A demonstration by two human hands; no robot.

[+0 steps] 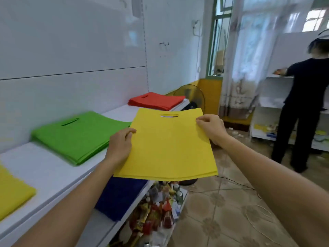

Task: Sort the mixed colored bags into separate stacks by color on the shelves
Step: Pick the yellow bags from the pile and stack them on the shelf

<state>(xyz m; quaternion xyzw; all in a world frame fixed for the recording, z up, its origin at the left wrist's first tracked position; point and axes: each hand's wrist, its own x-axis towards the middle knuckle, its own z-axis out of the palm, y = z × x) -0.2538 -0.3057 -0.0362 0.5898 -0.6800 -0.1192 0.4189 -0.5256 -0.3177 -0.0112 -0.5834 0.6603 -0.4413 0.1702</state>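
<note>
The left hand (119, 146) and right hand (211, 128) pinch the yellow bags (169, 147) by opposite side edges. The bags span flat between both hands.

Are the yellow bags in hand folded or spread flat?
Spread flat: the yellow bags show their full face and handle slot, left hand and right hand pinching opposite edges.

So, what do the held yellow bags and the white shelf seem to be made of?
Yellow bags: probably thin non-woven fabric, matte; they lie flat, with a die-cut handle slot. White shelf: smooth, faintly glossy, perhaps painted metal or laminate; the look leaves it open.
</note>
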